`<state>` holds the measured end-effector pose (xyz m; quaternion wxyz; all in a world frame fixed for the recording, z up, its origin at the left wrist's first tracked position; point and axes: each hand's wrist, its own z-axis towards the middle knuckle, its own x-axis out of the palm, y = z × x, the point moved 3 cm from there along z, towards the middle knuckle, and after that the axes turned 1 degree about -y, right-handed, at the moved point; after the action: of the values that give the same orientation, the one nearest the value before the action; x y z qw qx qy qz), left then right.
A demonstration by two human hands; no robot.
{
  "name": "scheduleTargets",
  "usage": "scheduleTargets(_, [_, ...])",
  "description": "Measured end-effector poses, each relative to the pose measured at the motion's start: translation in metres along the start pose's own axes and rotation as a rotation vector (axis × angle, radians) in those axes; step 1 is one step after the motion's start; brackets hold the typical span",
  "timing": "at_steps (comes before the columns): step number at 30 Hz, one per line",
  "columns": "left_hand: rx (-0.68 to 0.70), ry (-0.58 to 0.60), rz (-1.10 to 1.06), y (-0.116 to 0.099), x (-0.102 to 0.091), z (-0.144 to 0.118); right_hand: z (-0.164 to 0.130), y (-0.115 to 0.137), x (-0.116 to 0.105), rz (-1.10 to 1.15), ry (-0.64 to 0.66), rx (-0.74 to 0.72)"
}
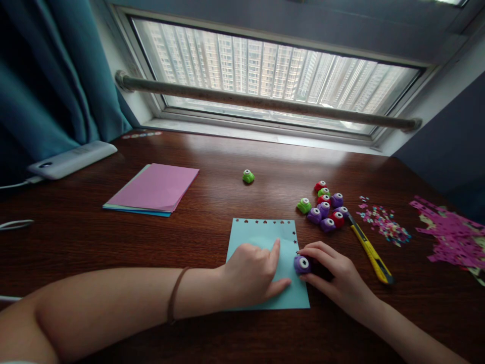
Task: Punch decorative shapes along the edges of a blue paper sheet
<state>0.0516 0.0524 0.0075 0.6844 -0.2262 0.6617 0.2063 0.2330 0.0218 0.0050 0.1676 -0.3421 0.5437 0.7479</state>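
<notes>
A light blue sheet of paper lies on the table, with small star and heart holes along its top edge and down the upper right edge. My left hand rests on the sheet, index finger and thumb stretched apart, the other fingers curled. At the sheet's right edge sits a purple craft punch with a star mark on its white top. My right hand grips that punch from the right between thumb and fingers. Whether the paper's edge is inside the punch's slot, I cannot tell.
Several more punches cluster behind my right hand, beside a yellow utility knife. Confetti and pink paper scraps lie farther right. A lone green punch, stacked coloured paper and a white power bank are farther back.
</notes>
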Motion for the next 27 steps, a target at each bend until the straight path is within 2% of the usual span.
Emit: scheduleTargets(27, [-0.005, 0.005, -0.015, 0.0001, 0.0014, 0.0010, -0.0005, -0.0053, 0.0017, 0.015, 0.017, -0.014])
